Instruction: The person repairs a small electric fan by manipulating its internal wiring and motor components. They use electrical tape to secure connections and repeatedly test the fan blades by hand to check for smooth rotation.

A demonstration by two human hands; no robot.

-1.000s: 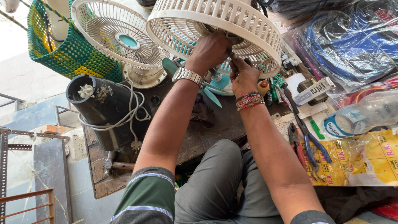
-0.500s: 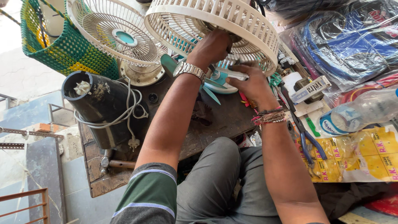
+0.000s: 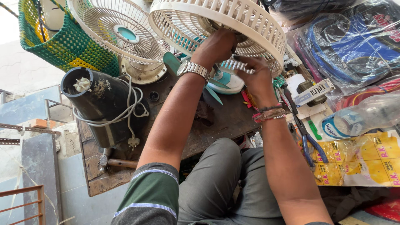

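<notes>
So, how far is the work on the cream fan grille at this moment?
Already done: the second fan stands closed, its grille on, beside the black cylinder. In hand: the left hand and the right hand both reach inside the cream grille, raised over the wooden bench. Left: teal blades are visible below it, and pliers lie unused.

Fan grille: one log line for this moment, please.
left hand: gripping cream fan grille | right hand: at grille underside | pliers: lying on bench

Worn dark wooden counter in front of me, daylight. Grey concrete floor past its left edge, rusty railing bottom-left.
</notes>
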